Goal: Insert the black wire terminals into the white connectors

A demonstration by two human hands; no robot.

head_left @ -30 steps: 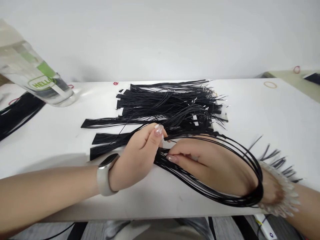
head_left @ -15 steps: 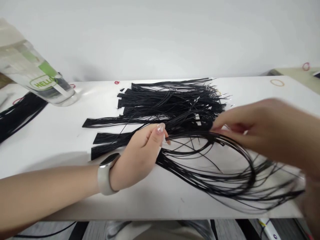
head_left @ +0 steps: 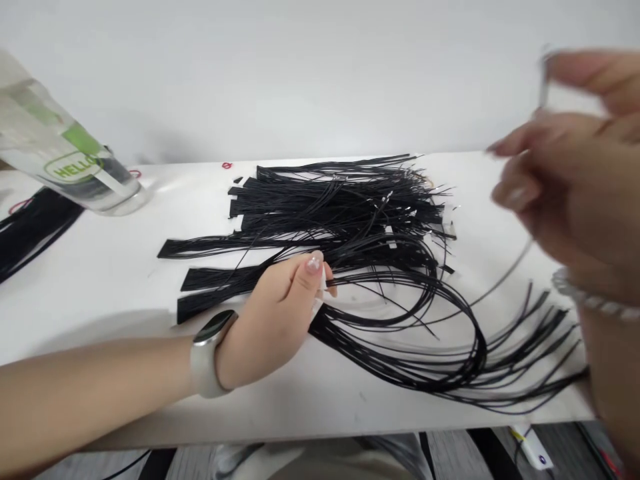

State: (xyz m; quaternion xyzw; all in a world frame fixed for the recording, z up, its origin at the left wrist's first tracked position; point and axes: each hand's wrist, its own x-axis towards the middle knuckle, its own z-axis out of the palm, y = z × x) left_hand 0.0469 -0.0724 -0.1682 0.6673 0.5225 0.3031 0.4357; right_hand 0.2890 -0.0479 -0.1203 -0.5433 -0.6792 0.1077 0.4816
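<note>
Across the front half of the white bench (head_left: 125, 267), the looped bundle (head_left: 420, 383) of black wires extends rightward from the left hand (head_left: 280, 320). The left hand is clenched around the gathered part of the bundle, thumb uppermost, beside a small white strip (head_left: 323, 279). This grip appears to serve as the clamp: it gathers the wires at one point and probably prevents the loop from springing open.

The right hand (head_left: 570, 160) is raised above the right side of the bench, well apart from the left. It grasps a single wire (head_left: 505, 277), which rises clear of the bundle; motion blur hides the exact finger contact. The height presumably separates this wire from the others. Loose ends (head_left: 545, 327) fan out below the right hand, outside the loop.

Behind the left hand, the wire pile (head_left: 320, 203) lies crosswise, flat ends mostly to the left, an arrangement that likely keeps the bunches within reach. A cup (head_left: 95, 167) stands at far left, probably set aside from the arms' path.
</note>
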